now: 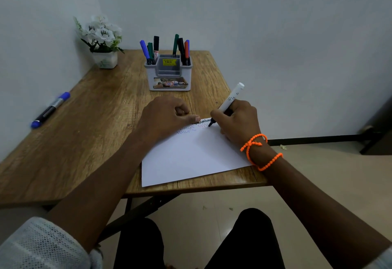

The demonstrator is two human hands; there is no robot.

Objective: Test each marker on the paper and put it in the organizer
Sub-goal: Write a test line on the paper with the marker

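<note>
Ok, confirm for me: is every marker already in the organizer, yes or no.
No: a blue-capped marker lies on the table far left of the organizer, and the right hand holds another on the paper.

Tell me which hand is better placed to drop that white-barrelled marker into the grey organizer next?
Right hand: it already grips the white-barrelled marker, while the left hand pins the white paper.

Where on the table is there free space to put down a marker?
Bare wood lies between the blue marker at the left edge and the organizer, also in front of the flower pot. It is crowded on the paper, where both hands work.
</note>
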